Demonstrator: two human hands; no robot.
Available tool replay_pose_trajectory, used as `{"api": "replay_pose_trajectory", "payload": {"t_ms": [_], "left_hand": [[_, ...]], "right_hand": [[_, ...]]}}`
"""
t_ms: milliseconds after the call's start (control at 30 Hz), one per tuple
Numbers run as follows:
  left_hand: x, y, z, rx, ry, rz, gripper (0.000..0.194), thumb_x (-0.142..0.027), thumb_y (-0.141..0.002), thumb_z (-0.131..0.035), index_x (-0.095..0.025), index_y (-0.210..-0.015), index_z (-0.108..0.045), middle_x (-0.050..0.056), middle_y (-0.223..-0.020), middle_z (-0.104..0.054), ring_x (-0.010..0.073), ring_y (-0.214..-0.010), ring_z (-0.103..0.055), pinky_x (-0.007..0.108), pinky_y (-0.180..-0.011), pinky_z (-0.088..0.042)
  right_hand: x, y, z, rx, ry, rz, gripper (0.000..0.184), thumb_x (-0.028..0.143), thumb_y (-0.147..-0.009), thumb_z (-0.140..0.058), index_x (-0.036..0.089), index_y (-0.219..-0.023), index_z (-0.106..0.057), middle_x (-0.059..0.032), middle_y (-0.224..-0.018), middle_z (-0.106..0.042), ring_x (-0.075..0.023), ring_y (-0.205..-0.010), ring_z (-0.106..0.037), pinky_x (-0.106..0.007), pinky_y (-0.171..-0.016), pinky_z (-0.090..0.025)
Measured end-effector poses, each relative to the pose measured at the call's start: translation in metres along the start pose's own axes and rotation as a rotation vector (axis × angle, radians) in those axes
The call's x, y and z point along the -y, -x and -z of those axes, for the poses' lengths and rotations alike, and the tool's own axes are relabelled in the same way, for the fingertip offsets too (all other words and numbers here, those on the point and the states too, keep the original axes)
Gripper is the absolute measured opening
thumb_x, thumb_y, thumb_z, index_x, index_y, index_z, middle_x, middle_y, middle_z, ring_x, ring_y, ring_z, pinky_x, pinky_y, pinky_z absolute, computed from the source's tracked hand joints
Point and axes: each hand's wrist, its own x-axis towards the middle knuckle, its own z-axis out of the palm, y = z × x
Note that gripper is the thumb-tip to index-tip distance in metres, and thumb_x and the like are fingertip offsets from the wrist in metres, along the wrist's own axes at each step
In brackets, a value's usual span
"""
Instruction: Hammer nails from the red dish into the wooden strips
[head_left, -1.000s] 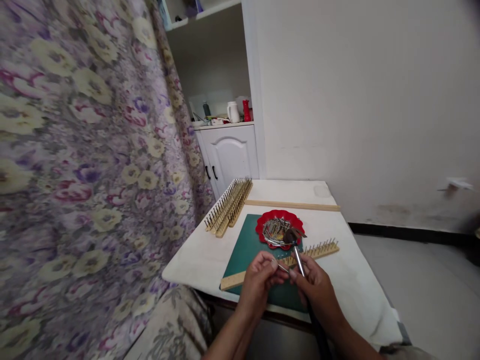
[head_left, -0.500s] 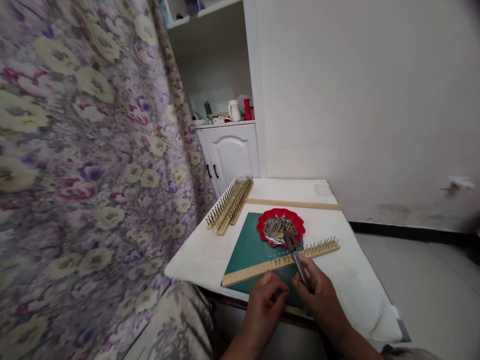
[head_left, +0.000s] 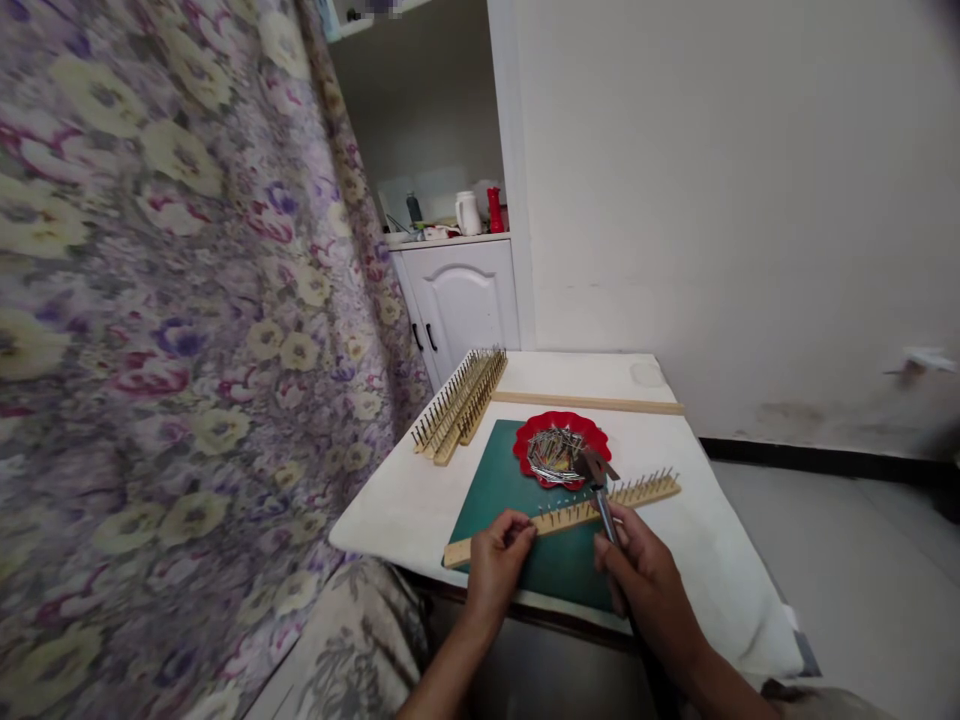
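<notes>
My right hand [head_left: 646,570] is wrapped round the handle of a claw hammer [head_left: 604,508], its head raised in front of the red dish. A wooden strip [head_left: 568,518] lies slantwise in front of me, with nails standing in rows along its middle and right part. At the strip's left part, beside the last nails, my left hand [head_left: 499,562] has thumb and forefinger pinched together; anything between them is too small to make out. Behind the strip sits the red scalloped dish [head_left: 525,468], full of loose nails [head_left: 553,452]. A green mat [head_left: 487,478] lies under dish and strip.
Nail-studded strips [head_left: 448,448] lie side by side at the table's back left. A bare wooden strip [head_left: 585,403] crosses the white-covered table [head_left: 390,510] near its far end. A floral curtain [head_left: 225,400] hangs on the left; a white cabinet [head_left: 469,300] stands behind.
My left hand has moved left and forward from in front of the mat onto the strip. The hammer has shifted slightly right, still in my right hand.
</notes>
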Motion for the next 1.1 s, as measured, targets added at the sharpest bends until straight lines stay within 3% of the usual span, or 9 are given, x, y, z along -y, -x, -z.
{"api": "replay_pose_trajectory", "payload": {"t_ms": [267, 800, 1100], "left_hand": [[0.002, -0.007, -0.011, -0.023, -0.089, -0.035, 0.016, -0.032, -0.076, -0.057, -0.017, -0.074, -0.063, -0.001, -0.068, -0.062, 0.0141, -0.066, -0.055, 0.021, -0.06, -0.039], [0.004, -0.012, -0.013, -0.01, -0.202, -0.043, 0.013, -0.029, -0.077, -0.055, -0.02, -0.075, -0.064, -0.001, -0.07, -0.066, 0.0147, -0.067, -0.058, 0.021, -0.062, -0.041], [0.007, -0.013, -0.014, -0.015, -0.212, -0.075, 0.013, -0.03, -0.078, -0.055, -0.02, -0.076, -0.064, -0.002, -0.071, -0.065, 0.0145, -0.067, -0.058, 0.021, -0.063, -0.04]], "right_hand": [[-0.009, 0.002, -0.002, 0.026, 0.037, 0.003, 0.033, 0.034, -0.084, -0.056, 0.022, -0.114, -0.052, 0.0048, -0.063, -0.053, -0.0077, -0.035, -0.04, -0.019, -0.031, -0.029], [-0.013, 0.0, -0.003, 0.043, 0.073, 0.005, 0.028, 0.032, -0.086, -0.052, 0.022, -0.113, -0.052, 0.0057, -0.062, -0.052, -0.0074, -0.033, -0.039, -0.019, -0.03, -0.029], [-0.013, 0.0, -0.004, 0.026, 0.056, -0.001, 0.035, 0.035, -0.08, -0.057, 0.021, -0.113, -0.056, 0.0051, -0.059, -0.055, -0.0075, -0.032, -0.039, -0.019, -0.03, -0.03]]}}
